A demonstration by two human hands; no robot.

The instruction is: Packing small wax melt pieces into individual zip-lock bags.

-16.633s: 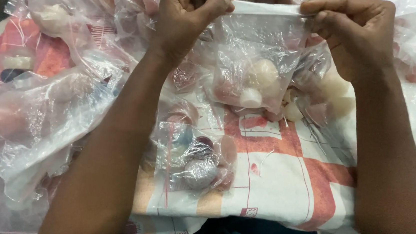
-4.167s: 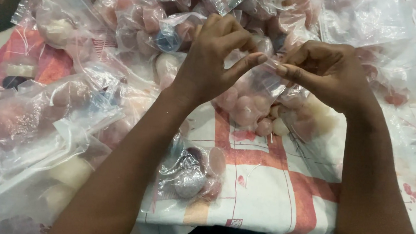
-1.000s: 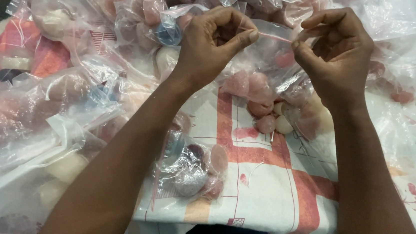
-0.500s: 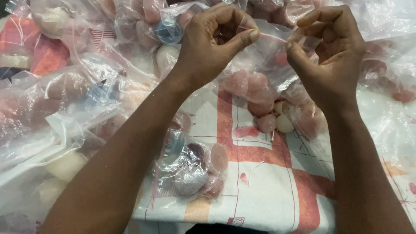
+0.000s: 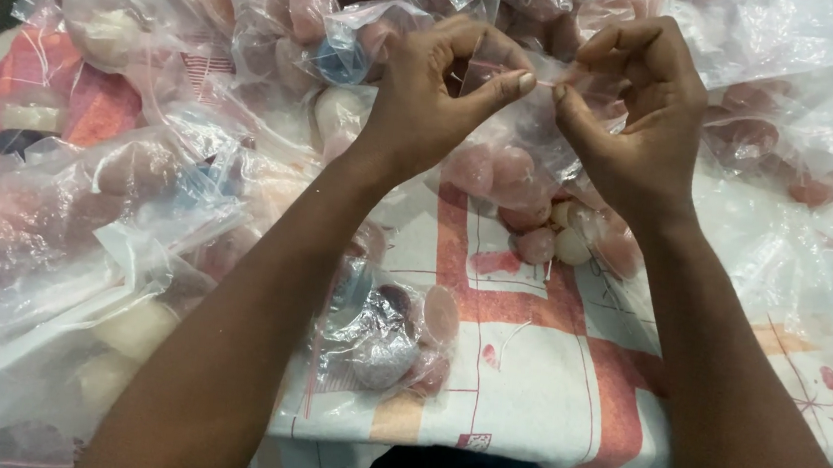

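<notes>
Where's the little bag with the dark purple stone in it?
The small bag lies on the red-and-white cloth near the bottom centre, beside the left forearm, below both hands.

Surface w/ a cloth (image 5: 565,377) over it, white w/ red-orange bands & thin line print. Lying on it: lots of clear plastic bags of pink, white & some dark rounded stones, e.g. one small bag (image 5: 387,337) near the front edge, a big bag (image 5: 56,223) at left, more heaped across the back.
</notes>
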